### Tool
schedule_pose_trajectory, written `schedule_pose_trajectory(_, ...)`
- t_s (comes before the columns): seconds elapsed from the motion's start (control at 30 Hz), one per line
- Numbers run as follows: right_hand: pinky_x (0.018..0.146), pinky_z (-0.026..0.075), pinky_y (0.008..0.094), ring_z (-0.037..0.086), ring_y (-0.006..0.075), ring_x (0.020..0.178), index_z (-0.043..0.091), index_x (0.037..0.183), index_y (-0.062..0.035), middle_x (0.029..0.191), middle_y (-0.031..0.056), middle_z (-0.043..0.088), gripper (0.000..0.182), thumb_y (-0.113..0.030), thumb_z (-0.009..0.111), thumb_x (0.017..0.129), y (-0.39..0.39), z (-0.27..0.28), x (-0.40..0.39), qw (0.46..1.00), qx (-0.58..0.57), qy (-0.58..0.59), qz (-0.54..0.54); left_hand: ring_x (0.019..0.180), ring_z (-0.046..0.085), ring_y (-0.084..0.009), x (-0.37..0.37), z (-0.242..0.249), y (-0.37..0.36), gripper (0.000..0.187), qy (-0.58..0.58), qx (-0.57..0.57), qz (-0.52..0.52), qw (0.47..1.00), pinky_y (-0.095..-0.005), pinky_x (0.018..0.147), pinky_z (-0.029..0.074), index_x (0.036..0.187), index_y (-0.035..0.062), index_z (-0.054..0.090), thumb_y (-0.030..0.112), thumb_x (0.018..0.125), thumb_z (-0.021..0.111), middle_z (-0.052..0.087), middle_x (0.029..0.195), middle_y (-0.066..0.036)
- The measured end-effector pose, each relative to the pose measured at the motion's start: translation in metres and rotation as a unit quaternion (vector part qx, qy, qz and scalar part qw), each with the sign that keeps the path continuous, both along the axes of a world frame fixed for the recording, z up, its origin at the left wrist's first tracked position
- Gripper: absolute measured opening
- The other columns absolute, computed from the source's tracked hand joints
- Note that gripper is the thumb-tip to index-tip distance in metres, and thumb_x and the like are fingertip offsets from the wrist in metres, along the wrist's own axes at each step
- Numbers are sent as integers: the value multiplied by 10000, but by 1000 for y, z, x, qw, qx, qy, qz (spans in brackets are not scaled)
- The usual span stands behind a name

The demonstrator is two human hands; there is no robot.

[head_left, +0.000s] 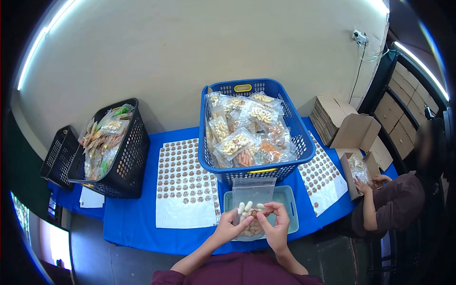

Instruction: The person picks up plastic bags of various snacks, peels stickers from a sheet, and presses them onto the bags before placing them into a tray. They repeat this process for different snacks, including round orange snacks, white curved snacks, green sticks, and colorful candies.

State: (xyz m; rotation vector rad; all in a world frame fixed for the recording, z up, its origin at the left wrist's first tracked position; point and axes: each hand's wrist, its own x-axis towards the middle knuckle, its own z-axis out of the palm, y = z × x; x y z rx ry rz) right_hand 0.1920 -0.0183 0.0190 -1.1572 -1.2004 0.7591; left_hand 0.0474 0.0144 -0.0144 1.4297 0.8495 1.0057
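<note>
Clear plastic pouch: between both hands' fingers
Right hand: fingers pinch its left side
Left hand: fingers pinch its right side

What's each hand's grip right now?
Left hand: closed on the clear bag's left side.
Right hand: closed on its right side, thumb at the sticker.
</note>
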Motion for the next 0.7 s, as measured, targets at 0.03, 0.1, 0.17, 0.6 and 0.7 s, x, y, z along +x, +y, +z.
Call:
schedule_pose_trajectory(0.03, 708, 384, 202, 499, 71, 730, 491, 965, -1, 773, 26, 539, 275, 44, 617, 725, 1, 0, 1, 1000, 5, -14, 2, 778, 555, -79, 1, 1, 1, 308, 4, -1, 1, 1000, -238, 678, 451, 1013, -12, 555, 214, 811, 607, 625, 850, -69)
schedule_pose_trajectory(0.1, 706, 385, 205, 496, 72, 727, 496, 962, -3, 772, 25, 539, 271, 39, 619, 725, 4, 0, 4, 999, 13, -29, 2, 770, 556, -76, 4, 2, 3, 296, -8, 1, 9, 1000, -234, 667, 451, 993, -13, 563, 213, 808, 610, 626, 837, -67)
schedule_pose_trajectory(0.17, 706, 386, 208, 492, 72, 725, 500, 960, -8, 767, 23, 542, 270, 34, 622, 723, 6, 1, 4, 1000, 15, -28, -2, 751, 556, -71, 6, 2, 4, 284, -7, 2, 17, 1000, -229, 649, 450, 975, -14, 572, 211, 806, 612, 626, 820, -64)
schedule_pose_trajectory(0.6, 679, 378, 223, 459, 103, 700, 485, 989, -23, 837, 41, 544, 375, -10, 680, 669, 1, -3, 14, 991, 43, -76, -102, 702, 543, -50, 17, 7, 11, 261, -22, 1, 10, 1000, -215, 608, 450, 985, -22, 577, 180, 819, 592, 624, 782, -59)
schedule_pose_trajectory(0.7, 666, 391, 242, 458, 118, 682, 499, 985, -30, 909, 56, 513, 391, -39, 704, 652, 2, -1, 21, 991, 55, -22, -123, 716, 551, -55, 15, 10, 12, 278, -21, -29, -17, 999, -219, 621, 457, 1016, -20, 566, 173, 817, 593, 629, 802, -61)
